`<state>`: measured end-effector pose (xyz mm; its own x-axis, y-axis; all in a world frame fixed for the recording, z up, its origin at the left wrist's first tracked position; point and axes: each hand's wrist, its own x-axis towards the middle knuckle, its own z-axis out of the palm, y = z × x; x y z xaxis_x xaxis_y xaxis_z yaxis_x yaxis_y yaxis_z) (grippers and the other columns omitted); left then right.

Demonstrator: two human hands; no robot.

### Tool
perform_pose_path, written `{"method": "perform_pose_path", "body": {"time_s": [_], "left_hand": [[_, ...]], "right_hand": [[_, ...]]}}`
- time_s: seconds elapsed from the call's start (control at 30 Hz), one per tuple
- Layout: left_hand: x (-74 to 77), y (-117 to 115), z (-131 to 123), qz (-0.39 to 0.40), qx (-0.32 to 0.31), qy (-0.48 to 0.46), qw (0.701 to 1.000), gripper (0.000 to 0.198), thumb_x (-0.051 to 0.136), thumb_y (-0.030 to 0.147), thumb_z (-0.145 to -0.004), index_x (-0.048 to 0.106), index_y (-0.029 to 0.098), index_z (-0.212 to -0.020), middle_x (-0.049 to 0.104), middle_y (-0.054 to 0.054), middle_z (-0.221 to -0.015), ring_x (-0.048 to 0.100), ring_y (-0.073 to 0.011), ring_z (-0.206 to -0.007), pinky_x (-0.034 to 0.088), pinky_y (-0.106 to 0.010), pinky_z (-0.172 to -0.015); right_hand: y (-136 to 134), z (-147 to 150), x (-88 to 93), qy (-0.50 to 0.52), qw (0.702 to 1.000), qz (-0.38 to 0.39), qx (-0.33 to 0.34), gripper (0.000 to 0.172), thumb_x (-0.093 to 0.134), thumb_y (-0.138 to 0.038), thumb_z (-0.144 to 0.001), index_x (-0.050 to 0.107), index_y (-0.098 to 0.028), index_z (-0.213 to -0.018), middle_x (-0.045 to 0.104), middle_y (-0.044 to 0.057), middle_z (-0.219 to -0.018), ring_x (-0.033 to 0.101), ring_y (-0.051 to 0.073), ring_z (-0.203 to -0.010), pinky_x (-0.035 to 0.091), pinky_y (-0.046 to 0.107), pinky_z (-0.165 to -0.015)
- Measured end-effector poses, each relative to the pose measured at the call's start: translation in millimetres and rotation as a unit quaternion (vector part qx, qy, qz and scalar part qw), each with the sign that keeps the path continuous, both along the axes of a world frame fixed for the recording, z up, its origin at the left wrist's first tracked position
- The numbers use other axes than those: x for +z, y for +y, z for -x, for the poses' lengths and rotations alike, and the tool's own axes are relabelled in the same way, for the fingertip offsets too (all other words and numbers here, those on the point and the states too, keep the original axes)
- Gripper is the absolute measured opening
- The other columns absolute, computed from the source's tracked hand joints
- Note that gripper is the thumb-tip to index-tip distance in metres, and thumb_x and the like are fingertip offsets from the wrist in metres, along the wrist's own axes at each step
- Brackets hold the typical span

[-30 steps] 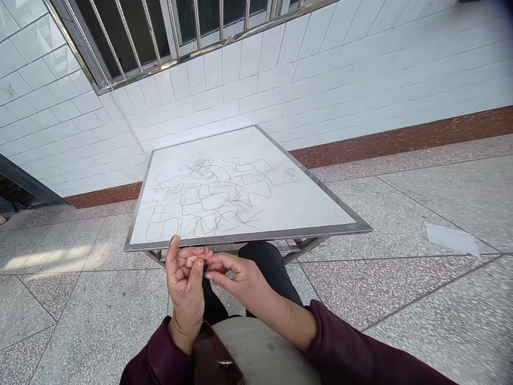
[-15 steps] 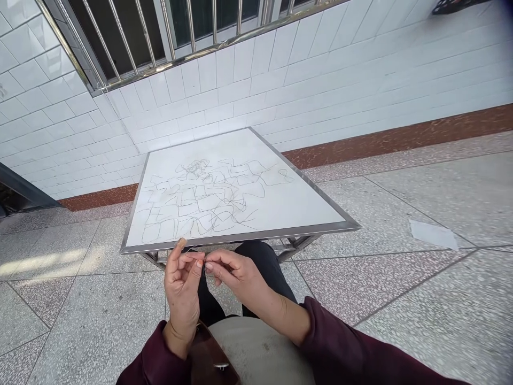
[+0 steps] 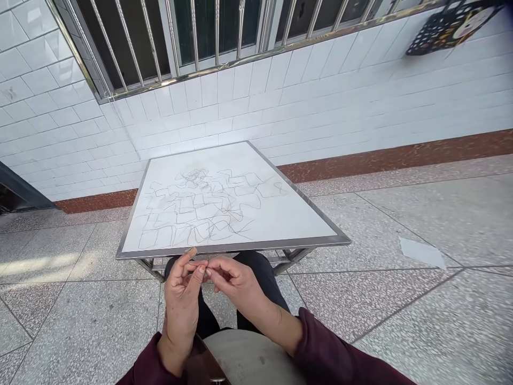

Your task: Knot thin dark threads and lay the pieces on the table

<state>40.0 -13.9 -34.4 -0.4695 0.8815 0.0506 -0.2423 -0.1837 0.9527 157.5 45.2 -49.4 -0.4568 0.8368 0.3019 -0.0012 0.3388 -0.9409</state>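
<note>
My left hand (image 3: 182, 291) and my right hand (image 3: 230, 280) meet fingertip to fingertip just below the near edge of a low white table (image 3: 304, 224). Both pinch something very thin, too small to make out. A long dark thread (image 3: 200, 206) lies in zigzag loops across the tabletop, with a tangle at its far side. Dark red sleeves cover both my forearms. My knees in dark trousers sit under the hands.
The table has a metal rim and frame and stands against a white tiled wall with a barred window (image 3: 192, 32). A scrap of white paper (image 3: 422, 252) lies on the speckled floor at the right. A brown bag (image 3: 206, 363) rests on my lap.
The view has tilted up a little, showing more of the window. My hands have closed together, and the fingertips that were slightly apart now touch.
</note>
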Motion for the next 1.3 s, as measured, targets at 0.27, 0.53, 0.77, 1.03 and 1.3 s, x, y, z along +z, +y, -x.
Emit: {"method": "perform_pose_path", "body": {"time_s": [0.27,0.53,0.77,1.03,1.3], "left_hand": [[-3.3,2.9,1.9,0.051,0.009,-0.022,0.998,0.038,0.076,0.034,-0.079,0.068,0.019,-0.114,0.074,-0.004,-0.090,0.068,-0.0157,-0.085,0.054,-0.022,-0.066],[-5.1,6.3,1.9,0.018,-0.011,-0.159,0.987,0.025,0.082,0.027,-0.072,0.075,0.019,-0.095,0.073,-0.003,-0.087,0.068,-0.0135,-0.081,0.056,-0.024,-0.072],[-6.0,5.2,3.8,0.039,-0.023,-0.175,0.984,0.023,0.083,0.028,-0.070,0.077,0.018,-0.089,0.074,-0.005,-0.096,0.070,-0.0137,-0.078,0.057,-0.024,-0.069],[-5.5,4.6,5.1,0.069,-0.027,-0.183,0.980,0.029,0.085,0.026,-0.067,0.077,0.018,-0.094,0.076,-0.004,-0.088,0.070,-0.0115,-0.072,0.058,-0.022,-0.068],[-4.3,3.4,5.7,0.092,-0.061,-0.143,0.983,0.028,0.084,0.027,-0.068,0.079,0.018,-0.094,0.075,-0.007,-0.101,0.067,-0.0114,-0.075,0.056,-0.023,-0.070]], "right_hand": [[1.9,-5.3,1.9,-0.067,0.986,-0.144,-0.045,0.011,0.056,-0.019,-0.090,0.066,-0.023,-0.088,0.070,0.002,-0.081,0.063,0.015,-0.069,0.048,0.025,-0.061],[4.6,-5.7,-7.5,-0.076,0.992,-0.088,-0.051,0.008,0.061,-0.023,-0.089,0.064,-0.023,-0.095,0.069,0.002,-0.084,0.063,0.014,-0.067,0.053,0.027,-0.063],[8.2,-6.9,-2.3,-0.061,0.997,-0.006,-0.038,0.026,0.059,-0.030,-0.088,0.063,-0.023,-0.113,0.068,0.003,-0.087,0.061,0.014,-0.066,0.052,0.028,-0.060],[21.3,-18.2,10.0,-0.030,0.989,0.138,0.050,0.034,0.063,-0.034,-0.085,0.062,-0.024,-0.118,0.067,0.003,-0.093,0.060,0.013,-0.073,0.049,0.027,-0.063],[33.9,-17.7,14.1,-0.001,0.962,0.239,0.128,0.030,0.071,-0.044,-0.080,0.068,-0.018,-0.095,0.065,0.000,-0.081,0.055,0.010,-0.069,0.043,0.023,-0.060]]}}
